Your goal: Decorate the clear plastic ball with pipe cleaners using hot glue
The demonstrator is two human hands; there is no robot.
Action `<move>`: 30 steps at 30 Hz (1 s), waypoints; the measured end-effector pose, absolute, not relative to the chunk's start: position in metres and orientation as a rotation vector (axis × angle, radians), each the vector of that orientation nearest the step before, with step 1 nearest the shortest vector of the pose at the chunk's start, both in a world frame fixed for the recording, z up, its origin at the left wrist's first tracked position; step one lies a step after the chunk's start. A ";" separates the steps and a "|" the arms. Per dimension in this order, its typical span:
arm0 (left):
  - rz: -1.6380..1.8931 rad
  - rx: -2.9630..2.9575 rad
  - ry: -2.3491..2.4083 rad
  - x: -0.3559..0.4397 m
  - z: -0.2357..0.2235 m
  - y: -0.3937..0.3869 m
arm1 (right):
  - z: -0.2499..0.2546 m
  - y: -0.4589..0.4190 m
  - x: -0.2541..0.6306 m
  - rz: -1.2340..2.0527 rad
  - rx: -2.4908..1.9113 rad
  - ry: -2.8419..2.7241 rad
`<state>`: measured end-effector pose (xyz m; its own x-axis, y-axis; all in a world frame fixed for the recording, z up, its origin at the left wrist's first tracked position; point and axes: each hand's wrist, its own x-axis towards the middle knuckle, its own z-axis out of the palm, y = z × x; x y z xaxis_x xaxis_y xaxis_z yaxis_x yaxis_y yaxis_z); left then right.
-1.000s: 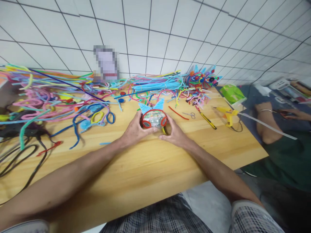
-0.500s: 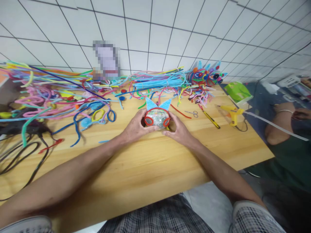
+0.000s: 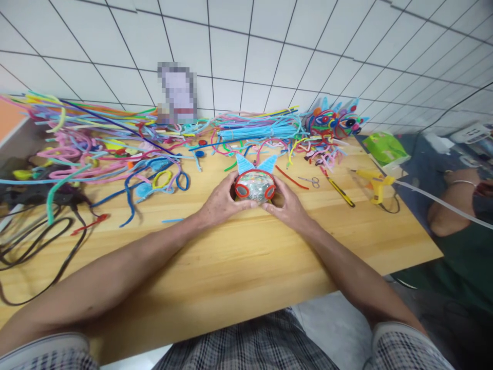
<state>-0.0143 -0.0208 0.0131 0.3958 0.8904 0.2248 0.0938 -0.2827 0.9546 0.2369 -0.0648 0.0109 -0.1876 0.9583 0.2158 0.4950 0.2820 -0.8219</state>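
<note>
Head cam: the mask [image 3: 255,187] sits right between both hands, left hand [image 3: 222,199] and right hand [image 3: 289,204] gripping its sides, thumbs near its bottom edge.

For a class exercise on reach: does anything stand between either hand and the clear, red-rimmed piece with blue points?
Nothing visible does. The left hand and right hand hold the clear piece directly, one at each side; its back is hidden.

Clear rounded head [image 3: 256,186], red-trimmed, upright, two blue ears [image 3: 245,165] on top
</note>
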 end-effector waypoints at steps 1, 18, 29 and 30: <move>1.014 1.704 0.872 -0.015 0.015 -0.021 | 0.011 -0.065 0.237 0.773 -1.316 -1.817; 1.002 1.811 0.944 -0.019 0.013 -0.024 | 0.003 -0.069 0.239 0.744 -1.335 -1.745; 0.995 1.801 0.964 -0.018 0.004 -0.022 | 0.005 -0.068 0.233 0.695 -1.301 -1.762; 0.991 1.799 0.955 -0.019 0.004 -0.021 | 0.005 -0.069 0.233 0.691 -1.301 -1.758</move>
